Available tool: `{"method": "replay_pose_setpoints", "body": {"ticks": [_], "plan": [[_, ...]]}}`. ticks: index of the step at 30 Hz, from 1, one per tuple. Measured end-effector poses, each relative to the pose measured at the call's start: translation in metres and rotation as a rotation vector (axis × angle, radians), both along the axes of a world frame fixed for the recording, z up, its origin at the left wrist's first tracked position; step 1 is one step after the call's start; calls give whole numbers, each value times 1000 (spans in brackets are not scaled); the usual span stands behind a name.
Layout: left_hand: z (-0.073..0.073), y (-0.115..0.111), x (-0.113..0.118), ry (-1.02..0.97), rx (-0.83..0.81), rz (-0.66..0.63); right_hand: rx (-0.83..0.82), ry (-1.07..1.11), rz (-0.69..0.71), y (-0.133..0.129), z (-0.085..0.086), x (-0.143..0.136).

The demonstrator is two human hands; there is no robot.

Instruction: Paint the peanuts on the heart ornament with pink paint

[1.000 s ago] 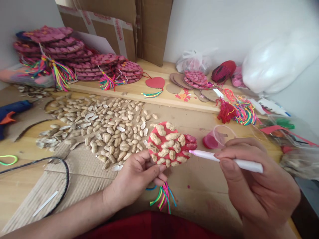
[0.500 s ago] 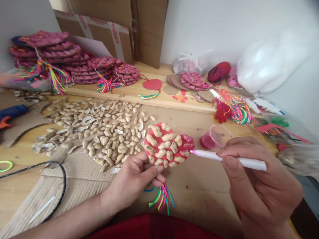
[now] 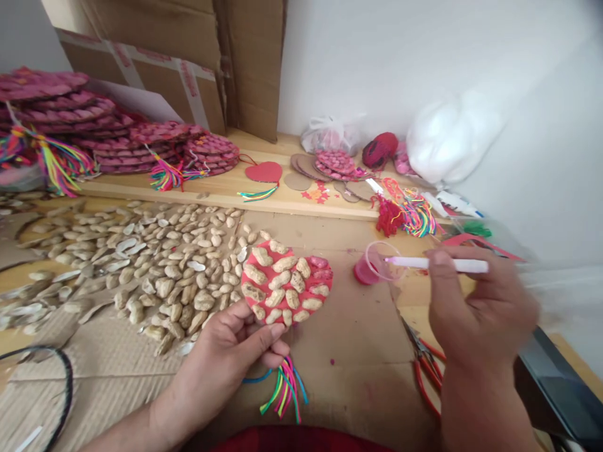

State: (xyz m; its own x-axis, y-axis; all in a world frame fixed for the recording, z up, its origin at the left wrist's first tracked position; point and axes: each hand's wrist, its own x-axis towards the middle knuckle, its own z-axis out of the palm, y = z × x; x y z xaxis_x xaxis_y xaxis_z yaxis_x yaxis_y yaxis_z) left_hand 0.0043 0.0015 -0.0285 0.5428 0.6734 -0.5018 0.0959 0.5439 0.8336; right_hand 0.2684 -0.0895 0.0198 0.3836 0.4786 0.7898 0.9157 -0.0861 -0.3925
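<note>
My left hand (image 3: 247, 342) pinches the lower edge of a red heart (image 3: 286, 291) covered in peanuts. Several peanuts at its right side are painted pink (image 3: 322, 274), while the others are plain tan. A bright multicolored tassel (image 3: 286, 386) hangs beneath the heart. Between thumb and fingers of my right hand (image 3: 475, 307) is a white marker-like pen (image 3: 414, 263) with a pink tip. That tip is at the rim of a clear plastic cup (image 3: 365, 271) holding pink paint; whether it touches the cup, I cannot tell.
Loose peanuts (image 3: 183, 285) and shells spread across the left. Pink peanut-covered pieces (image 3: 61, 103) stand stacked on the back ledge. Orange-handled pliers (image 3: 426, 364) lie near my right wrist. Tassels (image 3: 414, 213), a yarn ball (image 3: 379, 149) and a white bag (image 3: 452, 138) are at the back right.
My right hand has taken the pen from the heart's right edge up to the paint cup. The left hand still holds the heart, and the view has shifted right.
</note>
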Motion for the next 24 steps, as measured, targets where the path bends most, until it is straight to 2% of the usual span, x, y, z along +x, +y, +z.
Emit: {"method": "replay_pose_setpoints", "body": {"ticks": [3, 9, 14, 24], "plan": [[-2, -1, -1, 9, 7, -8, -101, -96, -101, 6, -6, 7], [-1, -5, -2, -27, -4, -94, -290, -103, -120, 14, -15, 7], [-3, -6, -2, -49, -32, -101, -311, -100, -111, 16, -21, 13], [-5, -6, -2, -129, -81, -70, -340, -116, -78, 16, -19, 13]]}}
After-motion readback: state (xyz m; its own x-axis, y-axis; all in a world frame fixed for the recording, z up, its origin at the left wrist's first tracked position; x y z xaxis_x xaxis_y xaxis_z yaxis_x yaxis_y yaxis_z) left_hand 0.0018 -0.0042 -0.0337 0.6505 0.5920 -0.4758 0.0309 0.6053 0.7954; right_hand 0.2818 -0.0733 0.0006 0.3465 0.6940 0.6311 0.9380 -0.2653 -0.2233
